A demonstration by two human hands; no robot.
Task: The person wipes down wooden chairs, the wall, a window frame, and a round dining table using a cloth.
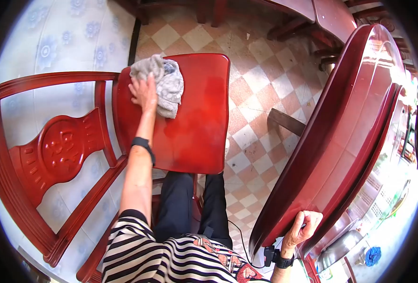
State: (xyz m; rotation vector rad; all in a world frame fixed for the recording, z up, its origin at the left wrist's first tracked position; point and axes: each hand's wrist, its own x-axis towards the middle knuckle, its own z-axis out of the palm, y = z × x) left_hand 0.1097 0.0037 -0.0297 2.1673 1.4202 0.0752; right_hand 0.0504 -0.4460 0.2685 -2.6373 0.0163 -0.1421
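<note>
Home, carved chair, checkered tile floor

left hand spread, right hand curled.

1. The chair seat stands before the person, whose legs are at its near edge.
2. On the seat's far left part lies a cloth, with the left hand on it.
3. The backrest rises on the seat's left, in front of the wall.
4. Right of the chair, across a strip of floor, stands a table.
5. The right hand is at the table's near end.
6. More furniture stands beyond, at far right.
</note>
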